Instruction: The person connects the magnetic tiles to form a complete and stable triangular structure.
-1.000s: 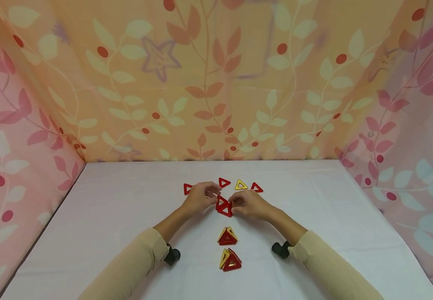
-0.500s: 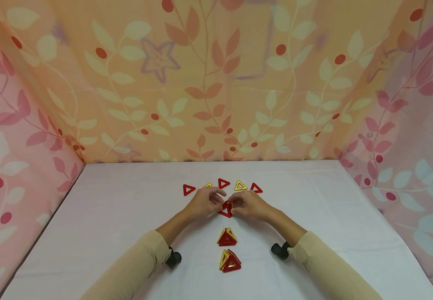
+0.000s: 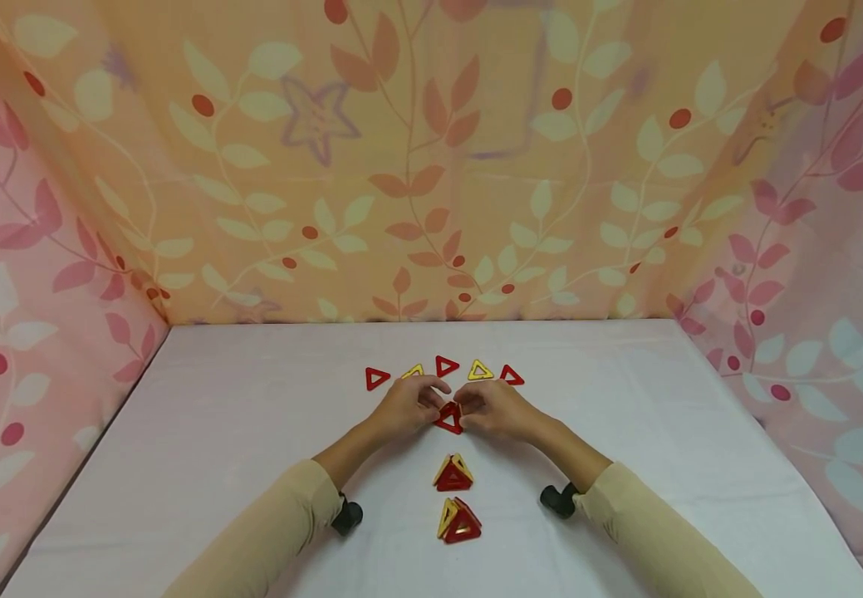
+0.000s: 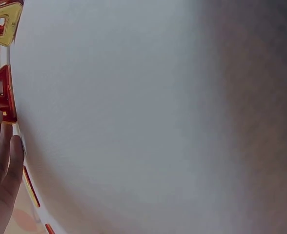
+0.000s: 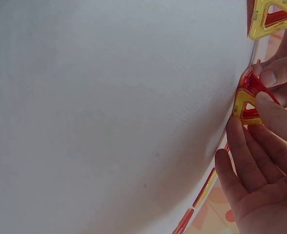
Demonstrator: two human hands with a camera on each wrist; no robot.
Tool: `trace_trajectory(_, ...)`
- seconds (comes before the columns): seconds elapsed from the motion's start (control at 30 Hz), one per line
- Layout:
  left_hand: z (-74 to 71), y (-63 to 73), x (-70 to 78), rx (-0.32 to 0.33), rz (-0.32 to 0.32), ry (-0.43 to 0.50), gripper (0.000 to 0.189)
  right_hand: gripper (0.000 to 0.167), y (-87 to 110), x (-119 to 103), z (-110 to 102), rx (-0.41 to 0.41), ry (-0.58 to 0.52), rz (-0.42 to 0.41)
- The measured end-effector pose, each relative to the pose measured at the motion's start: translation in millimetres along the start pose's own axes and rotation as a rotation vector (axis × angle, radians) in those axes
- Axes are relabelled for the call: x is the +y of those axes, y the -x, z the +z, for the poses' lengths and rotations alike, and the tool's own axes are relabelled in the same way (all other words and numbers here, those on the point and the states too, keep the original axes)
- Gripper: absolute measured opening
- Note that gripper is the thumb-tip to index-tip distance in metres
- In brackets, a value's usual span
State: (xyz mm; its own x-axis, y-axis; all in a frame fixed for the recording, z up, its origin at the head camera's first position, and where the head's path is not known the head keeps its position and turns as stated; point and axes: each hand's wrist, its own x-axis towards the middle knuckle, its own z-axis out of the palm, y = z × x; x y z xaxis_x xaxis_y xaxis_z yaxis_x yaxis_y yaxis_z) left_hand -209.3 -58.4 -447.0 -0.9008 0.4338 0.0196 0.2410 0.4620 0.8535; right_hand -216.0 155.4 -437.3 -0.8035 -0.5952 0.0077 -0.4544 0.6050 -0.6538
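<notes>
Between my two hands, in the head view, stands a small pyramid of red and yellow triangular magnetic tiles [image 3: 451, 428]. My left hand [image 3: 405, 405] pinches its left side, the thumb against a red tile [image 4: 9, 105] in the left wrist view. From the other side my right hand [image 3: 502, 409] grips it, with thumb and fingertips on a yellow tile [image 5: 238, 105] in the right wrist view. Part of the pyramid is hidden behind the fingers. Two more red and yellow pyramids stand nearer to me, a farther one [image 3: 453, 482] and a closer one [image 3: 463, 531].
Beyond the hands lies a row of loose flat tiles: a red one [image 3: 370, 379], a yellow one [image 3: 419, 369] partly behind my left hand, a middle red one [image 3: 439, 366], a second yellow one [image 3: 480, 377] and a right-hand red one [image 3: 507, 372]. White cloth [image 3: 252, 399] covers the table.
My left hand has shifted slightly right and closer to the right hand. The upper red tile, spread out a second ago, is now folded in against the others. The right hand has barely moved.
</notes>
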Motion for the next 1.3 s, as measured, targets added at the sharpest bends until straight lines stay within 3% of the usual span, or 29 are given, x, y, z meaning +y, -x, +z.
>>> trace_trajectory(0.47,0.2,0.7,-2.2,0.001,0.026,-0.024,0.031,0.032,-1.4,0.6,2.4,-0.01,0.028,-0.045)
trace_trajectory(0.63,-2.9,2.3,-1.2,0.016,0.007,-0.054,0.029,0.034,-1.3,1.2,0.9,-0.032,0.033,-0.086)
trace_trajectory(0.8,-3.2,3.7,-2.5,0.024,-0.009,-0.059,0.032,0.029,-0.5,2.6,-1.0,-0.013,0.1,-0.075)
trace_trajectory(0.93,-0.5,4.9,-0.3,-0.001,0.017,-0.015,0.039,0.031,1.0,4.4,-3.6,-0.014,0.119,-0.047)
trace_trajectory(1.3,6.6,6.4,6.0,-0.074,-0.012,0.031,0.047,0.037,4.3,6.9,-4.0,-0.027,0.173,-0.028)
